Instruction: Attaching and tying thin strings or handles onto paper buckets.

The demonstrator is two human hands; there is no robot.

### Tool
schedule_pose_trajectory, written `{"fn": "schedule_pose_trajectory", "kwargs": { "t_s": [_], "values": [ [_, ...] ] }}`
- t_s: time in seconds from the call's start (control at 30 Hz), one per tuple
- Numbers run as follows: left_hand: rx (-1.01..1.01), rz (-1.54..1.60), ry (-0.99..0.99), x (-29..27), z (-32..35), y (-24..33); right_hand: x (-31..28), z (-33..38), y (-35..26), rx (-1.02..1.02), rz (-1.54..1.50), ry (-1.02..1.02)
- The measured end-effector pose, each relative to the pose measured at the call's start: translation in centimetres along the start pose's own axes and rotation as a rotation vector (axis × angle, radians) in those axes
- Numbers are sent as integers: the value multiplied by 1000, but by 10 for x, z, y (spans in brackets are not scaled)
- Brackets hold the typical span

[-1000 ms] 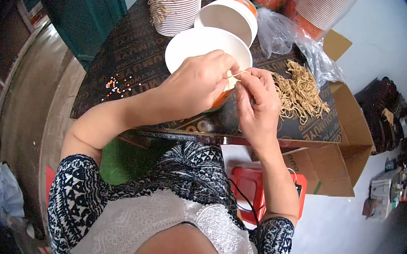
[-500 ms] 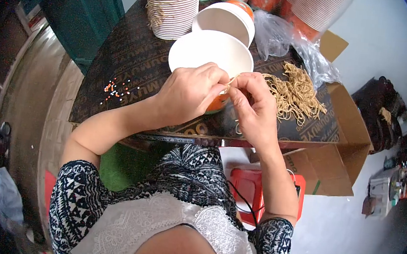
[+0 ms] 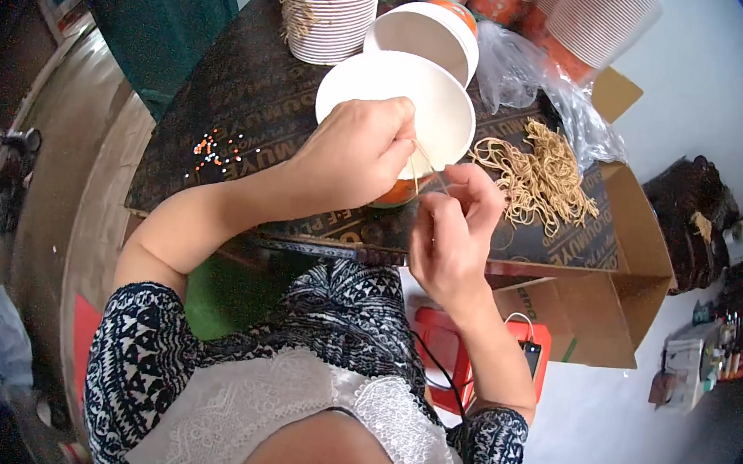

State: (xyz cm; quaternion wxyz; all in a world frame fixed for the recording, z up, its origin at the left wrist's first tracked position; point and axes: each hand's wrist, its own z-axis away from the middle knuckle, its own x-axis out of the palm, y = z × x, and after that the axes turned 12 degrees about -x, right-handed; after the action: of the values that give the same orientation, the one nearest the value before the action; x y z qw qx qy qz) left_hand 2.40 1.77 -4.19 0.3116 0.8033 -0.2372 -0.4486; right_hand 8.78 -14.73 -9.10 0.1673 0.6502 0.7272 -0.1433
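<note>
A thin tan string (image 3: pixel 425 155) stretches between my two hands at the near rim of a large white paper bowl with an orange outside (image 3: pixel 444 114). My left hand (image 3: pixel 354 148) is closed, pinching the string above the rim; its fingertips are partly hidden by the back of the hand. To the right and nearer me, my right hand (image 3: pixel 453 235) has its fingers curled, with thumb and forefinger pinched on the other part of the string. A loose tangle of tan strings (image 3: pixel 539 178) lies right of the bowl.
Small orange and white beads (image 3: pixel 214 152) are scattered at the left of the dark table (image 3: pixel 253 68). Behind stand a second bowl (image 3: pixel 415 35), a tall bowl stack (image 3: pixel 328 13) and clear plastic wrapping (image 3: pixel 521 72). An open cardboard box (image 3: pixel 635 231) adjoins the table's right edge.
My hands have moved apart: the right hand has drawn down toward me and its fingers have curled, while the left has lifted slightly. More string now shows between them.
</note>
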Motion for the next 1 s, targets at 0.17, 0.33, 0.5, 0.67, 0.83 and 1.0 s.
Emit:
{"fn": "schedule_pose_trajectory", "kwargs": {
  "t_s": [0.17,0.33,0.5,0.67,0.83,1.0],
  "values": [
    [-75,-9,19,2,-4,-1,-6,1,3,108,-31,-34],
    [-114,-6,-22,-1,-2,0,-3,-5,8,76,11,58],
    [21,-181,-79,-9,4,6,0,-12,7,144,16,40],
    [176,-120,-67,-13,10,8,4,-13,6,571,-300,134],
    [182,7,-96,-10,11,8,7,-12,7,576,-290,139],
    [46,69,-163,-11,10,10,7,-14,3,527,-256,156]
  ]
}}
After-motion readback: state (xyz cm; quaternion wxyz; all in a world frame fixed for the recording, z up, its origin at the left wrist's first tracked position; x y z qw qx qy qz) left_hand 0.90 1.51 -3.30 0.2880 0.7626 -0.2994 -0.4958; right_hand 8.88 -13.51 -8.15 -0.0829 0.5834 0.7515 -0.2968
